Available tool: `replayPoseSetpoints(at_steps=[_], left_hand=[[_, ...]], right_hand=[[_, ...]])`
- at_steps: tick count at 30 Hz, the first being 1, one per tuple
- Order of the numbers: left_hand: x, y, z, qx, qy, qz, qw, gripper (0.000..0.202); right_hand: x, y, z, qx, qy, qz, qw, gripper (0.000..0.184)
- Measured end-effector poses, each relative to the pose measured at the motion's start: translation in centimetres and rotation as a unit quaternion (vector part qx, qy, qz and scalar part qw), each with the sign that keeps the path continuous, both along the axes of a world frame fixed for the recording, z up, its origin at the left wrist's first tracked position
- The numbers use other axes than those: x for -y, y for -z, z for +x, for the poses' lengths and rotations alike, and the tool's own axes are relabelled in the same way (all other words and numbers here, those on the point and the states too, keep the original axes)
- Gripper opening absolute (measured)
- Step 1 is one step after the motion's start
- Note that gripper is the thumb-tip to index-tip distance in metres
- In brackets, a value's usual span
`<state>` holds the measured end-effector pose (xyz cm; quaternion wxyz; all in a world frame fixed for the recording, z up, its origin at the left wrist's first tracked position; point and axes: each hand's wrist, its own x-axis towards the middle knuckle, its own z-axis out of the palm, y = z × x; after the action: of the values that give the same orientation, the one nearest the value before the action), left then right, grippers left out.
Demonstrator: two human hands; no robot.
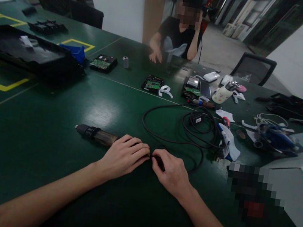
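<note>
Bare forearms (49, 193) up front. Left grip (126, 156) wrapped over the rear of the cylindrical electric screwdriver (103, 137): brownish body, stepped black nose, lying flat on smooth green bench (34, 141). Right grip (172, 170) curled just beside the left; can't tell what, if anything, it pinches. Thin round black cable (178, 143) coiled loosely beyond.
</note>
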<state>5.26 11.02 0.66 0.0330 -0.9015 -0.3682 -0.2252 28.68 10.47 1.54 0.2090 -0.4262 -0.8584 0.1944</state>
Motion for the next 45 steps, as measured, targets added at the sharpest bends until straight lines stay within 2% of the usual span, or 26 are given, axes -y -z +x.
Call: replayPoseSetpoints(at_steps=[2, 7, 11, 16, 20, 25, 30, 34, 39, 43, 45], left_hand=[[0.01, -0.07, 0.07, 0.0, -0.01, -0.006, 1.0, 0.021], [0.01, -0.19, 0.02, 0.0, 0.023, 0.003, 1.0, 0.024], [-0.04, -0.06, 0.03, 0.006, -0.004, 0.004, 1.0, 0.021], [-0.05, -0.07, 0.03, 0.001, 0.02, 0.011, 1.0, 0.025], [-0.05, -0.13, 0.01, 0.0, -0.003, 0.005, 1.0, 0.021], [0.02, -0.13, -0.08, -0.004, 0.023, 0.001, 1.0, 0.024], [-0.02, -0.02, -0.01, 0.002, -0.005, -0.001, 1.0, 0.021], [-0.03, -0.11, -0.08, 0.003, 0.023, 0.002, 1.0, 0.025], [-0.06, -0.08, -0.07, 0.004, -0.002, 0.003, 1.0, 0.021], [-0.07, -0.06, -0.08, -0.003, 0.019, 0.005, 1.0, 0.024], [-0.09, -0.07, -0.02, -0.008, 0.009, 0.01, 1.0, 0.022]], right_hand=[[0.01, 0.08, 0.0, 0.003, 0.002, 0.002, 1.0, 0.012], [-0.01, 0.1, 0.05, 0.0, -0.001, 0.006, 1.0, 0.012], [-0.01, -0.02, 0.07, 0.006, -0.002, 0.0, 1.0, 0.012], [0.0, -0.04, 0.07, 0.01, -0.001, 0.003, 1.0, 0.012], [-0.02, -0.1, 0.05, 0.009, -0.002, 0.005, 1.0, 0.013], [0.0, -0.16, 0.04, 0.01, -0.002, -0.007, 1.0, 0.013], [0.01, -0.04, 0.02, 0.012, 0.0, -0.009, 1.0, 0.013], [-0.01, 0.0, 0.01, 0.008, -0.001, -0.011, 1.0, 0.011], [-0.02, -0.11, 0.01, 0.006, -0.002, -0.007, 1.0, 0.012], [-0.03, 0.01, 0.04, 0.011, -0.003, -0.001, 1.0, 0.012], [0.01, 0.14, 0.04, 0.018, -0.003, 0.006, 1.0, 0.013]])
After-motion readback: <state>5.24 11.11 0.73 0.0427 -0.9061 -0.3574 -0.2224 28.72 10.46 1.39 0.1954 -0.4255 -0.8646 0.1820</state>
